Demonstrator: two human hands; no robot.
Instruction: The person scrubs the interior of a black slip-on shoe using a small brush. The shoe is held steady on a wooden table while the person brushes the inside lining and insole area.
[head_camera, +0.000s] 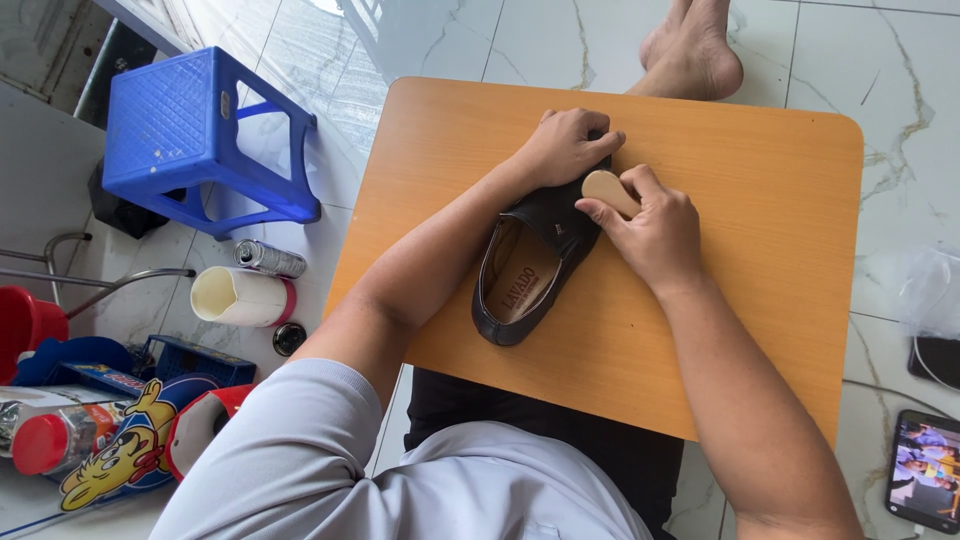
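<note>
Head view looked straight down at a small orange wooden table (760, 300) set over the person's lap, with a black leather shoe (530, 262) lying on its top, heel toward the person and toe pointing away, its tan insole open to the camera. The left hand (567, 146) was closed over the toe end of the shoe, fingers curled down around it and pressing it to the tabletop. The right hand (655, 232) gripped a pale wooden brush handle (608, 188), thumb and fingers wrapped about it, the rounded end showing beside the shoe's upper; the bristles were hidden beneath the hand and shoe, so I could not tell whether they touched the leather. Judging from that, the step in hand was brushing the front of the upper while the other hand steadied the shoe. A next move would call for the left hand to hold firm or turn the shoe so that an unbrushed side faced the brush, and for short strokes kept on the leather and off the insole. On the tiled floor to the left stood a blue plastic stool (200, 140), with a white cup (240, 296) on its side and a small metal can (268, 258) near it; a phone (922, 470) lay at the right.
</note>
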